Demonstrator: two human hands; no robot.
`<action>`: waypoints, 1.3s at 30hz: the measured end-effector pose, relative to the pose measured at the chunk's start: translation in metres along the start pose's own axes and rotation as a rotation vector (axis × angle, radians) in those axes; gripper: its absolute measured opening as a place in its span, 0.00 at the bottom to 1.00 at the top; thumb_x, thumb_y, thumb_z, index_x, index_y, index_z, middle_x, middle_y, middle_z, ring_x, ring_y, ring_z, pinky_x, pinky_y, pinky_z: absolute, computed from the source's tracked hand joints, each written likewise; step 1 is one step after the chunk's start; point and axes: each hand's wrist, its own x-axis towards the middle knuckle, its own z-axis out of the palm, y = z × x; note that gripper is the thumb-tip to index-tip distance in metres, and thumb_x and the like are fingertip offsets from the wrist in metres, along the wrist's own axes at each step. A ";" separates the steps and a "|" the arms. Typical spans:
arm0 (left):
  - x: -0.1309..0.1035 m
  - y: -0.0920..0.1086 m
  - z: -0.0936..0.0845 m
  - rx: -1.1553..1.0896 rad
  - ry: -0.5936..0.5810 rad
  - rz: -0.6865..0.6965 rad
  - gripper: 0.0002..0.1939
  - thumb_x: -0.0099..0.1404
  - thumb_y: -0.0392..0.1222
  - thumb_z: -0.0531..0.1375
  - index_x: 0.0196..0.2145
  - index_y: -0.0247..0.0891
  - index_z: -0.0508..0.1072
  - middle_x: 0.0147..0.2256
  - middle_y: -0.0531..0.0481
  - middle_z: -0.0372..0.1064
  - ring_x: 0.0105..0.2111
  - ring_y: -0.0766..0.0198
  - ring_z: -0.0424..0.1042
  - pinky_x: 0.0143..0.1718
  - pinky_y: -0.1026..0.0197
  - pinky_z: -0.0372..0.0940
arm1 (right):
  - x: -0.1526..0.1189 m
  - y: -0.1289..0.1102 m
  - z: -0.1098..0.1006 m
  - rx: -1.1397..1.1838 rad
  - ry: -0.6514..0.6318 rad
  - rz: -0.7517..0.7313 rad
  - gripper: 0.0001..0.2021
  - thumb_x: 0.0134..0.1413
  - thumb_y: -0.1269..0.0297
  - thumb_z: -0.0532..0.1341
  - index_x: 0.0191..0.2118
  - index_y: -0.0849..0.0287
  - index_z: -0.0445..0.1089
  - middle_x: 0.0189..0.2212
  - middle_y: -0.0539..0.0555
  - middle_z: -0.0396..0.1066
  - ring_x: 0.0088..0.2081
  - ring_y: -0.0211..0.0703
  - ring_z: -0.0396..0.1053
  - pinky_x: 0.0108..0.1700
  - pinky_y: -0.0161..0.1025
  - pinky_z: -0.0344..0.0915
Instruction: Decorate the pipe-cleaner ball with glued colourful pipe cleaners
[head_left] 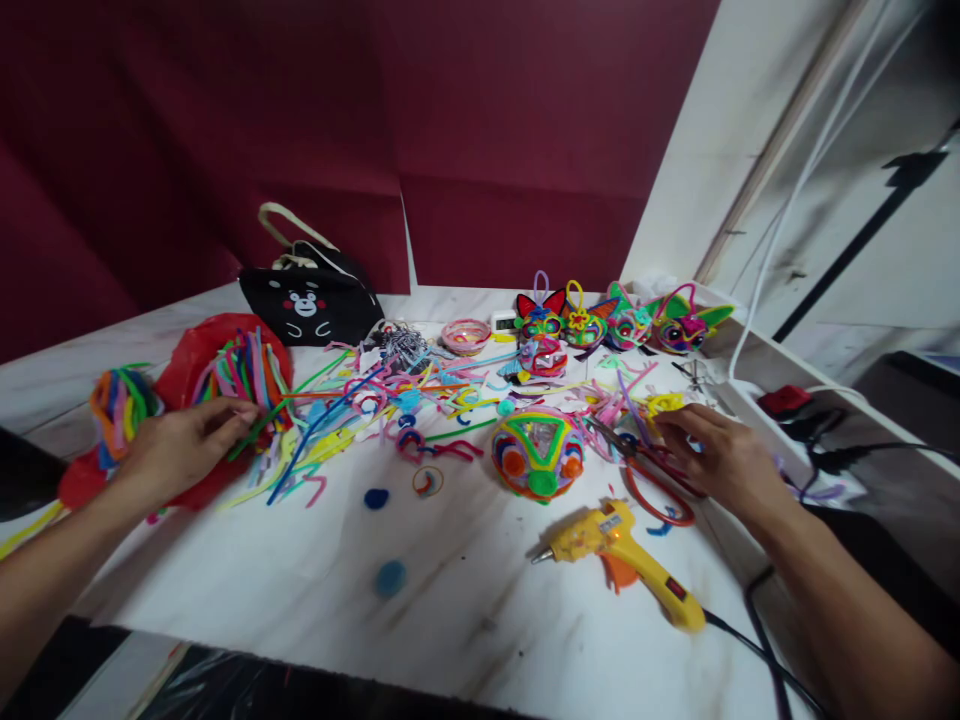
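My left hand (180, 447) is closed at the fingertips on a green pipe cleaner (260, 428), beside a colourful bundle of pipe cleaners (244, 372) on a red plastic bag (187, 350). My right hand (724, 462) hovers with bent fingers, apart, just above the red-handled scissors (660, 490); I cannot make out anything between them. A yellow pipe-cleaner flower (664, 404) lies by its fingertips. Between my hands sits a round mask-like ornament (538, 455) with orange eyes and a green nose. In front of it lies a yellow hot glue gun (619, 550).
Loose pipe cleaners and scraps (420, 385) litter the table's middle. Several finished eared ornaments (626, 318) stand at the back right. A black bag (311, 300) is at the back left. Blue felt discs (391, 578) lie in front. A power strip (796, 445) and cables line the right.
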 end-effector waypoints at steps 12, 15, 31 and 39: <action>0.012 0.083 0.036 0.096 -0.059 0.192 0.38 0.66 0.63 0.41 0.54 0.36 0.77 0.53 0.40 0.77 0.46 0.44 0.78 0.43 0.51 0.71 | 0.007 -0.003 -0.002 0.000 -0.107 0.109 0.11 0.67 0.68 0.55 0.41 0.59 0.76 0.39 0.60 0.79 0.36 0.45 0.77 0.39 0.39 0.70; 0.019 0.076 0.049 0.122 -0.042 0.202 0.35 0.64 0.61 0.41 0.49 0.39 0.79 0.49 0.42 0.80 0.43 0.43 0.79 0.38 0.51 0.71 | 0.007 -0.003 -0.002 -0.005 -0.121 0.112 0.11 0.66 0.69 0.55 0.41 0.59 0.75 0.38 0.59 0.78 0.38 0.45 0.77 0.41 0.38 0.70; -0.023 0.116 0.033 -0.272 0.252 0.554 0.21 0.68 0.62 0.49 0.43 0.49 0.73 0.45 0.46 0.76 0.48 0.46 0.76 0.55 0.46 0.69 | 0.013 -0.020 -0.005 0.127 -0.162 0.152 0.11 0.65 0.69 0.55 0.41 0.58 0.77 0.39 0.60 0.78 0.39 0.48 0.76 0.43 0.42 0.70; -0.060 0.241 0.038 -0.672 0.212 0.921 0.20 0.72 0.57 0.54 0.61 0.62 0.65 0.57 0.52 0.68 0.58 0.49 0.70 0.59 0.47 0.69 | 0.036 -0.059 -0.026 0.272 -0.508 0.214 0.08 0.63 0.71 0.60 0.41 0.59 0.77 0.37 0.54 0.80 0.35 0.40 0.75 0.39 0.34 0.68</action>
